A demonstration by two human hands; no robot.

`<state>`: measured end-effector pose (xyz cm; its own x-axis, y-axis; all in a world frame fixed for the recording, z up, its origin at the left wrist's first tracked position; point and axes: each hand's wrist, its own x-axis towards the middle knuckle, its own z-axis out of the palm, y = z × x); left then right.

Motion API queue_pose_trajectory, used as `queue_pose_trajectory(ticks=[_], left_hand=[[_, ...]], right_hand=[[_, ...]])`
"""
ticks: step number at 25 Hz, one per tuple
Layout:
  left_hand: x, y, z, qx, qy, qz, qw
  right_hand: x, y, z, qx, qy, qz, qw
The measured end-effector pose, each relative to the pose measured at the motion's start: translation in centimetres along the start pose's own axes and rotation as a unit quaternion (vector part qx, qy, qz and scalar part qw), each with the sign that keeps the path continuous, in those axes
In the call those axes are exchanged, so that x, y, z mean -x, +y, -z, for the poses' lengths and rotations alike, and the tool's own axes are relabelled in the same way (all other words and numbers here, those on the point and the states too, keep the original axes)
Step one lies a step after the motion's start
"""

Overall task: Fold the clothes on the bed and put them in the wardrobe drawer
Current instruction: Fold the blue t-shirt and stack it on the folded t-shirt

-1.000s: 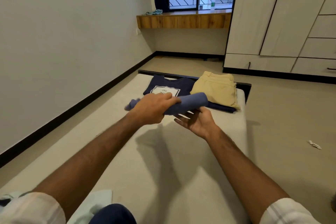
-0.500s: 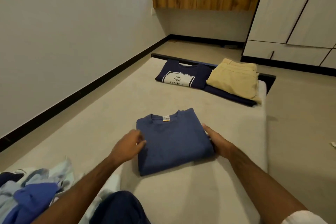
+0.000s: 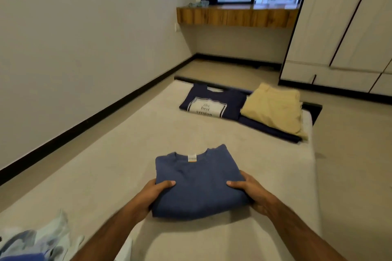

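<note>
A folded blue T-shirt [image 3: 197, 178] lies on the beige bed [image 3: 131, 154], collar and label facing away from me. My left hand [image 3: 156, 194] grips its left edge, thumb on top and fingers underneath. My right hand [image 3: 249, 192] grips its right edge the same way. Farther up the bed lie a folded navy T-shirt [image 3: 212, 104] with a white printed panel and, to its right, folded beige trousers [image 3: 275, 110]. The white wardrobe [image 3: 343, 27] with its low drawers [image 3: 297, 74] stands at the far right.
A heap of unfolded light-blue and white clothes [image 3: 36, 243] sits at the bottom left. A wooden window ledge [image 3: 235, 16] holds a small cloth and a bottle. The wall runs along the left; bare floor [image 3: 356, 165] lies right of the bed.
The blue T-shirt went from a roll held in the air to lying folded flat on the bed. Both hands have now slid from its sides to gripping its edges.
</note>
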<state>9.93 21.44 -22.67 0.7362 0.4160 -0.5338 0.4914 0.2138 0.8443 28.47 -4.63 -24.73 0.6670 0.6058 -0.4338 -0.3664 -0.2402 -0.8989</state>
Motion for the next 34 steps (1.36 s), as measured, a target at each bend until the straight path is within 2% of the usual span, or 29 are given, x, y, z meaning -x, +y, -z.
queue_pose_trajectory(ticks=[2, 6, 10, 13, 16, 19, 21, 23, 25, 28, 29, 31, 34], left_hand=[[-0.2, 3.0, 0.5, 0.033, 0.012, -0.031, 0.999], [-3.9, 11.0, 1.1, 0.019, 0.046, -0.072, 0.996], [-10.0, 20.1, -0.5, -0.026, 0.075, -0.137, 0.987], [-16.2, 27.2, -0.6, -0.035, 0.026, -0.236, 0.971], [-24.3, 31.6, -1.0, -0.005, 0.060, -0.297, 0.953], [-31.8, 28.3, -2.5, -0.021, 0.103, -0.257, 0.961], [-35.8, 21.5, -3.5, -0.075, 0.113, -0.231, 0.964], [-38.3, 15.0, -3.7, -0.140, 0.162, -0.291, 0.933], [-40.1, 13.1, -3.6, -0.165, 0.212, -0.333, 0.904], [-39.2, 13.3, -4.0, -0.172, 0.186, -0.341, 0.905], [-38.2, 13.1, -4.2, -0.222, 0.178, -0.345, 0.894], [-35.6, 10.8, -4.9, -0.392, 0.181, -0.328, 0.840], [-29.4, 7.7, -4.8, -0.591, 0.136, -0.264, 0.750]], right_hand=[[0.2, -2.6, -0.6, -0.033, 0.000, 0.030, 0.999], [-2.9, -9.3, 0.1, -0.070, 0.035, 0.096, 0.992], [-9.8, -17.1, 2.2, -0.074, 0.090, 0.144, 0.983], [-15.6, -22.4, 4.8, -0.104, 0.108, 0.195, 0.969], [-23.4, -24.6, 6.8, -0.104, 0.170, 0.227, 0.953], [-30.0, -20.6, 7.6, 0.006, 0.267, 0.158, 0.951], [-33.9, -14.9, 7.6, 0.079, 0.262, 0.193, 0.942], [-35.5, -10.4, 7.2, 0.099, 0.264, 0.274, 0.919], [-35.6, -9.1, 7.0, 0.087, 0.281, 0.297, 0.908], [-34.5, -9.0, 6.8, 0.081, 0.278, 0.277, 0.916], [-33.4, -9.0, 6.4, 0.103, 0.272, 0.265, 0.919], [-30.8, -7.7, 5.1, 0.236, 0.286, 0.225, 0.901], [-25.4, -4.5, 1.7, 0.495, 0.297, 0.157, 0.801]])
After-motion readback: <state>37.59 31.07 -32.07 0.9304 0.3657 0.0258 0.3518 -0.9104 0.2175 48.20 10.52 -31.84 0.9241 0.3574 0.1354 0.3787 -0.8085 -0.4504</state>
